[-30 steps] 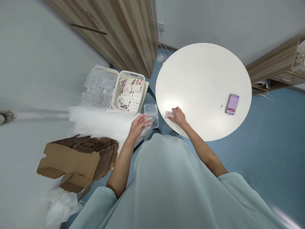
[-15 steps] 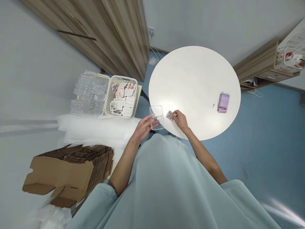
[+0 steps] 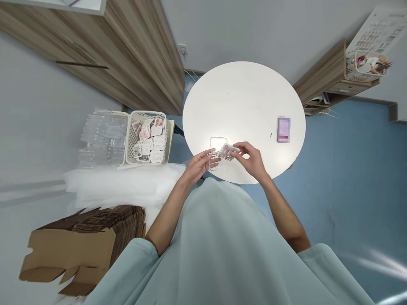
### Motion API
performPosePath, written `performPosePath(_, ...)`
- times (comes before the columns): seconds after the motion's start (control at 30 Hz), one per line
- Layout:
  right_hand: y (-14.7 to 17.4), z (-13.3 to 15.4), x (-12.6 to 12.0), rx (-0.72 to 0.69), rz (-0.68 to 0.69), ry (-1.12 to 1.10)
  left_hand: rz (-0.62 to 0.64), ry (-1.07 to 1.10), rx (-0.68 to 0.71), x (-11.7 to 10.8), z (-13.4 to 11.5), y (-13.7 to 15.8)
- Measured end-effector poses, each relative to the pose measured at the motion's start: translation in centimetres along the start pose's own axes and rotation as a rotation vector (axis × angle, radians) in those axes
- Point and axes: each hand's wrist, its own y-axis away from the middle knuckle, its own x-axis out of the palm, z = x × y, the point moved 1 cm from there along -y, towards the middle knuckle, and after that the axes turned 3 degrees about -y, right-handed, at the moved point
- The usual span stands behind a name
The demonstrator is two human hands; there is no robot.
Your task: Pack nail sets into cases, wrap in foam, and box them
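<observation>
My left hand [image 3: 196, 167] is closed on the edge of a clear plastic case [image 3: 218, 144], which is hinged and stands opened out over the near left rim of the round white table [image 3: 251, 101]. Between finger and thumb, my right hand [image 3: 253, 161] grips a small patterned card pack [image 3: 226, 151] with a pinkish-dark print and pale border. The pack is tilted and overlaps the case from my viewpoint; whether the two touch I cannot tell.
A blurred-out purple object [image 3: 283, 130] lies at the table's right. To the left are a white basket [image 3: 129, 146] of similar packs, a heap of clear cases [image 3: 101, 137], white sheeting [image 3: 124, 184] and folded cardboard boxes [image 3: 70, 250]. A wooden cabinet [image 3: 140, 51] stands behind.
My right hand has lifted the pack from the tabletop and brought it left, over the case. The case now appears farther over the table. The whole view has shifted slightly.
</observation>
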Motion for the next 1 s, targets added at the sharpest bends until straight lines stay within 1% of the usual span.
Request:
performPosePath(0.07, 0.2, 0.4, 0.2, -0.053, 0.090, 0.037, 0.029, -0.013, 0.008, 0.7, 0.0, -0.1)
performPosePath(0.13, 0.4, 0.3, 0.2, -0.094, 0.152, 0.117, 0.051, -0.025, 0.015, 1.3, 0.0, -0.1)
performPosePath(0.27, 0.8, 0.0, 0.0, -0.159, 0.203, 0.280, 0.077, -0.026, 0.020, 2.2, -0.3, 0.0)
performPosePath(0.43, 1.1, 0.0, -0.5, -0.254, 0.199, 0.395, 0.073, -0.023, 0.007, 3.1, -0.5, 0.2)
performPosePath(0.57, 1.4, -0.3, -0.7, -0.280, 0.193, 0.477, 0.073, -0.020, 0.029, 3.7, -0.6, 0.2)
performPosePath(0.7, 1.8, -0.7, -0.4, -0.299, 0.177, 0.502, 0.083, -0.025, 0.030, 3.7, -0.8, 0.3)
performPosePath(0.9, 2.1, -0.9, 0.2, -0.343, 0.160, 0.550, 0.062, -0.025, 0.024, 3.4, -0.8, 0.7)
performPosePath(1.0, 2.1, -0.8, 0.1, -0.329, 0.130, 0.503, 0.058, -0.014, 0.025, 3.3, -0.7, 0.8)
